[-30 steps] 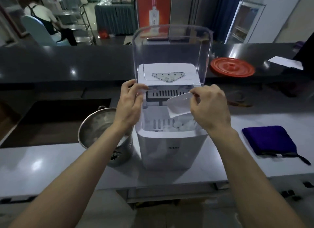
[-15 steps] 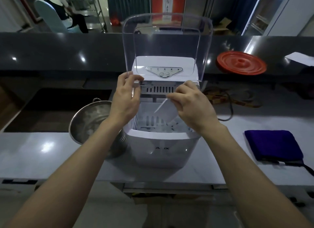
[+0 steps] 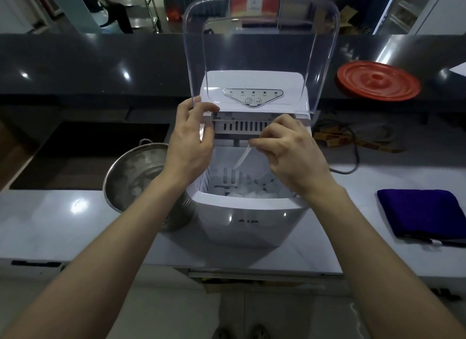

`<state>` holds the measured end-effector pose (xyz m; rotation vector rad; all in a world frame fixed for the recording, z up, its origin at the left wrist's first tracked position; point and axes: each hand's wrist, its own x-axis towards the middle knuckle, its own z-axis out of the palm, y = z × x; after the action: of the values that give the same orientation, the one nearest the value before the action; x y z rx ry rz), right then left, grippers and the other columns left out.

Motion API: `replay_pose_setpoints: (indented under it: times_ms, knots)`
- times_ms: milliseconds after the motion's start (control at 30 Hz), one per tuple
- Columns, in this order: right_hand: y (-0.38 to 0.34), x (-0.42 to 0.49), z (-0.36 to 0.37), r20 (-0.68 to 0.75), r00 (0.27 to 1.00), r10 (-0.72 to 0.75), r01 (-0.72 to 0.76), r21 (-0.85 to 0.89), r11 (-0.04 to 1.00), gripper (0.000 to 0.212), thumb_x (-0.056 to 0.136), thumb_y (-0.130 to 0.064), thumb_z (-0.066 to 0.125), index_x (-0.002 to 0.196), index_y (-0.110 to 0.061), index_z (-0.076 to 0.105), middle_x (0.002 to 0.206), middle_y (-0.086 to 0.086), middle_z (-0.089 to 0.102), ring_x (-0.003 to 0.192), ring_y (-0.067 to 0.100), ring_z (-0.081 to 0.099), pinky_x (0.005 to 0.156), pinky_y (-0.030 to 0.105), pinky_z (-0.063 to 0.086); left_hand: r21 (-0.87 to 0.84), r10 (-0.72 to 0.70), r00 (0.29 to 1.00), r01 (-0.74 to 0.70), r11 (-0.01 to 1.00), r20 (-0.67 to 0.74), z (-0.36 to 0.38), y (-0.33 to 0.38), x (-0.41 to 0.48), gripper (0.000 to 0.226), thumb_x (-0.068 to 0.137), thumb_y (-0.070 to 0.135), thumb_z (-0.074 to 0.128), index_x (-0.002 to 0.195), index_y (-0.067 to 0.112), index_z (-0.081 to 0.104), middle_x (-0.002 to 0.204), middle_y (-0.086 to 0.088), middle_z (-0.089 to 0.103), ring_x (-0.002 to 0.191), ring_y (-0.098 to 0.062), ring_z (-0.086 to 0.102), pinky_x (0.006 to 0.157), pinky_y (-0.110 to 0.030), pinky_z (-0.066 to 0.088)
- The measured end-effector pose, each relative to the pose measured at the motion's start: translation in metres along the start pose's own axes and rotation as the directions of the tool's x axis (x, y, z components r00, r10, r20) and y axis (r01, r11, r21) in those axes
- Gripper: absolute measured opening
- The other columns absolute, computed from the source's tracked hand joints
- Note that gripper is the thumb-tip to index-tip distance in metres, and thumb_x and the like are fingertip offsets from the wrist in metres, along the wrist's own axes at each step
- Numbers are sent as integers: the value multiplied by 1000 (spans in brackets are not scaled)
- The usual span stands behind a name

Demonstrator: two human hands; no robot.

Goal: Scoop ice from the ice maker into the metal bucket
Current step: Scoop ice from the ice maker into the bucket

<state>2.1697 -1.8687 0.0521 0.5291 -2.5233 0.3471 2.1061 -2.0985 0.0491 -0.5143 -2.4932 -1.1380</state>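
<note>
Right hand (image 3: 290, 157) fingers pinch the scoop (image 3: 241, 158) handle, ice (image 3: 252, 193) below; left hand (image 3: 190, 142) fingers curl round the lid (image 3: 259, 48) edge.

We see the white ice maker (image 3: 248, 220) near the counter's (image 3: 63, 220) front edge, its clear lid (image 3: 261, 48) raised upright, ice (image 3: 252, 194) heaped inside it. The metal bucket (image 3: 121, 167) stands just beside its left side, holding some ice. A clear scoop (image 3: 242, 157) tilts down toward the heap
</note>
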Motion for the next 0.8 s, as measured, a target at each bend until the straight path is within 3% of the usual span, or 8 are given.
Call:
replay_pose_setpoints:
  times_ms: [367,533,600,733,800]
  knots:
    - [-5,-1,-5,54,998,19,-20,10,1000,33,89,1,71,116,-13,83,100,3,71,106,27,54,89,41,51,33,6,1000,-6,999,0,0,-1,0,46,102,-3,49,133,30,59,158,2,36,156,-12,31,93,10,25]
    - [-7,0,-7,42,998,52,-53,30,998,34,88,3,70,113,-15,84,100,1,72,107,25,53,89,35,50,38,-15,1000,15,999,2,1,1,0,46,102,-2,49,133,31,58,160,2,35,145,-2,33,92,5,25]
    - [-8,-1,-8,44,997,62,-63,34,997,34,88,4,69,113,-15,84,100,0,72,108,24,53,89,36,52,31,-12,1000,11,999,6,1,2,-1,47,102,-3,49,133,31,57,160,2,35,144,-4,36,95,0,30]
    - [-9,0,-9,40,997,61,-63,42,997,33,88,3,70,112,-15,84,101,0,72,108,24,54,86,38,54,20,-11,1000,11,1000,0,2,0,-1,47,102,-2,50,134,32,56,158,3,35,137,-8,42,103,-24,47]
    - [-9,1,-10,47,998,46,-48,38,998,33,89,1,70,113,-16,84,102,0,72,109,23,54,87,39,55,24,-10,1000,10,1000,-2,2,-1,0,46,103,-1,50,134,32,56,158,3,35,132,-4,40,102,-27,50]
